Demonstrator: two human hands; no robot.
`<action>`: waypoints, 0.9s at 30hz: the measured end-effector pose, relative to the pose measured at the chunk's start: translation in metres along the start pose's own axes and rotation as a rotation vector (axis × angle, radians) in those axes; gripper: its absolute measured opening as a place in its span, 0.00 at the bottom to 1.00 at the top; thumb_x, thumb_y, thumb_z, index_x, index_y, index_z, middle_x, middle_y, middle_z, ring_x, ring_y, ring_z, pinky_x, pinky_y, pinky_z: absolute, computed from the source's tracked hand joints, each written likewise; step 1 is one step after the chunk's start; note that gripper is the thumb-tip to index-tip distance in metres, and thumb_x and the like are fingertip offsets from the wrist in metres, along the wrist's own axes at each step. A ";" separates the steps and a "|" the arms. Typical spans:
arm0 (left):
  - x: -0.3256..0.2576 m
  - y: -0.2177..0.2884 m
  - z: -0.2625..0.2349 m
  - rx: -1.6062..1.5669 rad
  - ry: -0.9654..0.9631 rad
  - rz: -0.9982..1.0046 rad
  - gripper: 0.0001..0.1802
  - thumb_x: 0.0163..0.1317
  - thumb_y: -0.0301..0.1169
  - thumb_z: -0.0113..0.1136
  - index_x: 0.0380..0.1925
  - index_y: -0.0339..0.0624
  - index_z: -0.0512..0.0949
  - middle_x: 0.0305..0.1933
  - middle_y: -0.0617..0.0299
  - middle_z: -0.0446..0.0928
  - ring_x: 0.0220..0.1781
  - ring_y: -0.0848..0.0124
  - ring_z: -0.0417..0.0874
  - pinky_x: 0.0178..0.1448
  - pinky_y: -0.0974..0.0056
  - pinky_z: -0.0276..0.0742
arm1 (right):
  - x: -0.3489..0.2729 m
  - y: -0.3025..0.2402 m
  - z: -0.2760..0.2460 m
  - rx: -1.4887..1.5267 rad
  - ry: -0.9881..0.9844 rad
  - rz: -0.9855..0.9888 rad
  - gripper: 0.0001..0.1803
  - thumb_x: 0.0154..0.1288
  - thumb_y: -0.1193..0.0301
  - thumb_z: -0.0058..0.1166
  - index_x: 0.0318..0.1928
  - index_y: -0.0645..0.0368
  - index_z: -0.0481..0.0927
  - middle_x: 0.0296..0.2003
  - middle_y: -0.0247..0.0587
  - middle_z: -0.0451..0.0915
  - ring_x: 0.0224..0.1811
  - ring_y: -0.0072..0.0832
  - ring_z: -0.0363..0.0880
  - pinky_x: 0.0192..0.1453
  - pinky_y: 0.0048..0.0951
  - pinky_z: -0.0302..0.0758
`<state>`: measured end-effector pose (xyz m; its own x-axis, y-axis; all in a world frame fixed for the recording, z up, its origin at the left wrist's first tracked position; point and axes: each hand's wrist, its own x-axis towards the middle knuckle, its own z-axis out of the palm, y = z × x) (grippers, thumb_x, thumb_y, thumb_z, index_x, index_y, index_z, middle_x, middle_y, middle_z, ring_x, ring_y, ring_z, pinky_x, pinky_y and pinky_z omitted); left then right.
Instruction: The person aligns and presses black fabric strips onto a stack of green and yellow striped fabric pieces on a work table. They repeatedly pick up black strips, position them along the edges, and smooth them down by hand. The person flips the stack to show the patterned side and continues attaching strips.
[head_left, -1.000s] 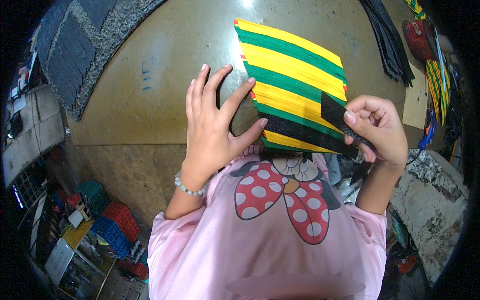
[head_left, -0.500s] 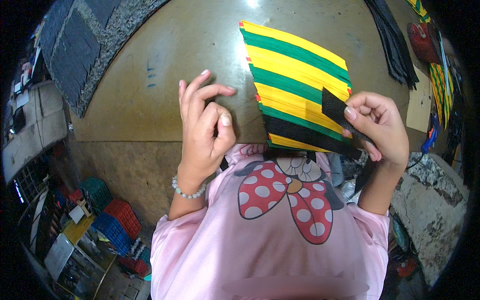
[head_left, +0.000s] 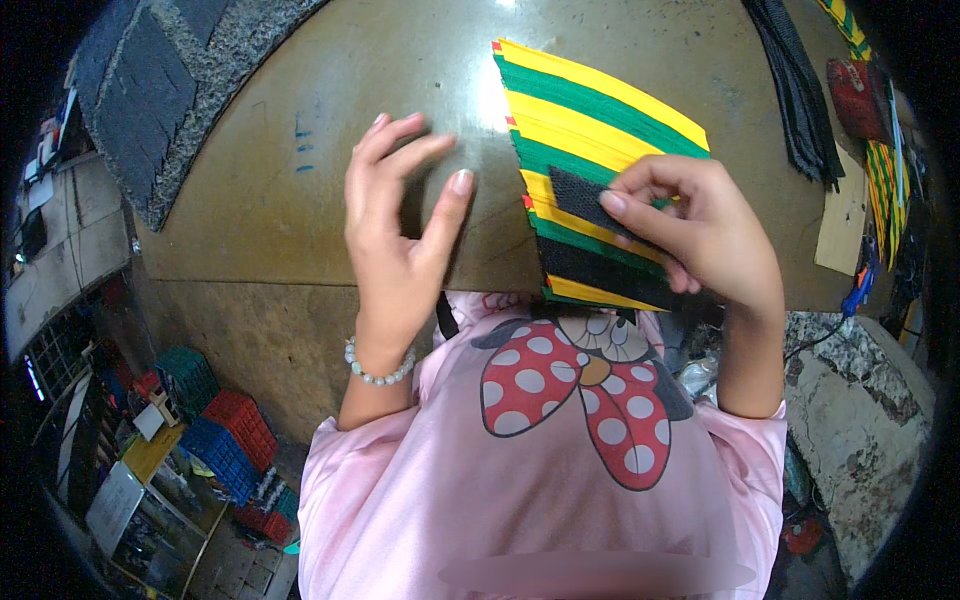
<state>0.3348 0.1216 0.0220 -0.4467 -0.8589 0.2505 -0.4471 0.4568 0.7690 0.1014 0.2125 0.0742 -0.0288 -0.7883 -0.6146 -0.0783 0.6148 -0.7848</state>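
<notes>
Two changes show against half a second ago: the right grip sits farther left, carrying the black woven strip from the right side of the striped panel toward its left edge, and the left grip, whose thumb and forefinger were curled together, now spreads wide. The right thumb presses the strip against the curled fingers, pinching it so that one slanted end points left beyond the thumb tip. The left grip holds nothing; its thumb and fingers stand well apart, the fingertips slightly blurred, just beside the panel's left edge.

The strip lies across the panel's yellow and green bands; whether it touches them cannot be told. The right grip covers part of the panel's right side. Close to the wearer, a black band runs across the panel, with yellow and green beyond it at the near edge, by the front edge of the worktop.

A beaded bracelet circles the left wrist, above a pink shirt. Farther right hang dark strips, near a beige board; at far left lies a speckled grey sheet. Red crates and blue crates stand below, at lower left.
</notes>
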 end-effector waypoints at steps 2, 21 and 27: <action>0.002 0.002 0.005 0.169 -0.136 0.110 0.15 0.63 0.31 0.62 0.50 0.49 0.82 0.63 0.53 0.72 0.72 0.46 0.62 0.75 0.41 0.51 | 0.010 -0.003 0.008 -0.037 0.021 0.029 0.12 0.69 0.66 0.59 0.37 0.65 0.81 0.23 0.33 0.80 0.11 0.15 0.69 0.12 0.19 0.63; 0.004 0.007 0.020 0.306 -0.173 0.084 0.13 0.61 0.35 0.64 0.46 0.57 0.84 0.65 0.60 0.70 0.74 0.46 0.59 0.75 0.34 0.44 | 0.026 0.005 0.024 -0.105 0.126 0.013 0.12 0.68 0.66 0.60 0.34 0.65 0.81 0.21 0.34 0.80 0.16 0.17 0.73 0.16 0.22 0.69; 0.005 0.007 0.026 0.303 -0.115 0.075 0.11 0.59 0.35 0.66 0.43 0.57 0.84 0.63 0.62 0.71 0.73 0.47 0.60 0.74 0.35 0.45 | 0.027 0.008 0.024 -0.079 0.130 -0.006 0.12 0.67 0.67 0.61 0.33 0.65 0.81 0.18 0.33 0.77 0.14 0.16 0.71 0.15 0.21 0.66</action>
<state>0.3095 0.1269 0.0139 -0.5639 -0.7964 0.2186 -0.6121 0.5807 0.5368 0.1234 0.1963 0.0496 -0.1564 -0.7920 -0.5902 -0.1571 0.6099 -0.7767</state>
